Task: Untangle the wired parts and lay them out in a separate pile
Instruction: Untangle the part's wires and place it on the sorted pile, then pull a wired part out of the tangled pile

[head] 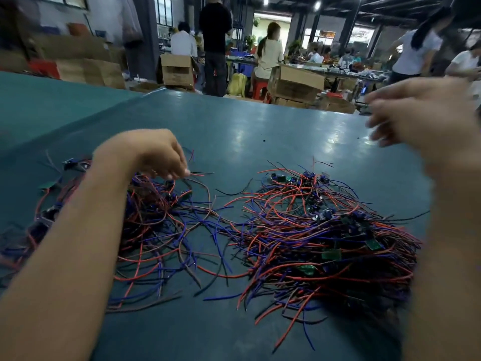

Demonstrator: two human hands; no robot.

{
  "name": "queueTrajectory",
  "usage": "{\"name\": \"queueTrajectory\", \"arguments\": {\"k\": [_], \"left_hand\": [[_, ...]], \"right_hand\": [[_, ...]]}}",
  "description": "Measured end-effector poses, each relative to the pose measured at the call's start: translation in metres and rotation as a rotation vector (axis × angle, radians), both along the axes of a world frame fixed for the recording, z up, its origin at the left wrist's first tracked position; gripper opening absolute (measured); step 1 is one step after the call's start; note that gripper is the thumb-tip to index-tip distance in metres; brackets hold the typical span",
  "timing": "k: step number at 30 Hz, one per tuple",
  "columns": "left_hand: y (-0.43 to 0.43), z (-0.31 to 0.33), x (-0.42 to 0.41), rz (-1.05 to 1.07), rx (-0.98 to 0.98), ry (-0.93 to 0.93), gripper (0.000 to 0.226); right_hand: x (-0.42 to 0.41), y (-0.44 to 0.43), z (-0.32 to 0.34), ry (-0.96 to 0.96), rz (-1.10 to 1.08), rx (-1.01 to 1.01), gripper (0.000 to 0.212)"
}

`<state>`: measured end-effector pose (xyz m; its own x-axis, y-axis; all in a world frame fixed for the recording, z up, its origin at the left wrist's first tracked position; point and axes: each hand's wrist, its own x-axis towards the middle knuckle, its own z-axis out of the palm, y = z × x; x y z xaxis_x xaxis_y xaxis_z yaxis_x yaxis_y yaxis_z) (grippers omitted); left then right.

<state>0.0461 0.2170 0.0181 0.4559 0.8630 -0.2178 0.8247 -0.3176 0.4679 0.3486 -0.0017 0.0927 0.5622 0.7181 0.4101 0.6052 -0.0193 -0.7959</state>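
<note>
1. The left hand (156,157) is held curled, fingertips down, and thin red and black wire ends (200,174) are pinched at the far edge of the left tangle.
2. The right hand (421,121) is raised above the teal desk (260,131), blurred, with its fingers loosely spread; nothing is seen in it.
3. A loose tangle of red, blue and black wired parts (166,225) is spread beneath the left forearm.
4. A denser heap of the same wires with small green boards (325,230) is laid just to its right.

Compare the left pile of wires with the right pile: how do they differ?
The left pile is loose and sprawling; the right pile is denser, its wires running more one way. The left hand reaches into the left pile with curled fingers; the right hand hangs blurred in the air, off the right pile. Both hold red, blue and black wires on the teal table.
</note>
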Motion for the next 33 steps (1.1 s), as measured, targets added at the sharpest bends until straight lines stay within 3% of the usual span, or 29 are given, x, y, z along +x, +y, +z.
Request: {"name": "queueTrajectory", "arguments": {"k": [3,6,14,17,20,24,27,30,33], "left_hand": [[0.009,-0.030,0.006,0.164,0.101,0.215,0.037],[0.016,-0.037,0.010,0.225,0.076,0.206,0.044],[0.009,-0.036,0.018,0.032,-0.011,0.162,0.031],[0.006,-0.038,0.025,0.004,0.018,0.228,0.030],[0.003,-0.039,0.025,0.004,0.032,0.201,0.027],[0.003,-0.030,0.018,-0.039,-0.026,0.032,0.022],[0.005,-0.027,0.012,-0.049,-0.062,-0.117,0.031],[0.005,-0.024,0.011,-0.054,-0.099,-0.232,0.017],[0.002,-0.014,0.009,-0.079,-0.041,-0.301,0.011]], "right_hand": [[-0.033,0.052,-0.040,-0.104,0.100,-0.215,0.025],[-0.065,0.080,-0.071,-0.234,0.201,-0.394,0.025],[-0.157,0.077,-0.148,-0.641,0.333,-0.524,0.028],[-0.165,0.068,-0.173,-0.778,0.331,-0.443,0.023],[-0.165,0.070,-0.176,-0.784,0.300,-0.376,0.024],[-0.166,0.071,-0.180,-0.784,0.314,-0.351,0.020],[-0.164,0.072,-0.179,-0.757,0.315,-0.358,0.021],[-0.162,0.074,-0.168,-0.599,0.329,-0.305,0.022],[-0.160,0.083,-0.140,-0.355,0.265,-0.094,0.022]]}}
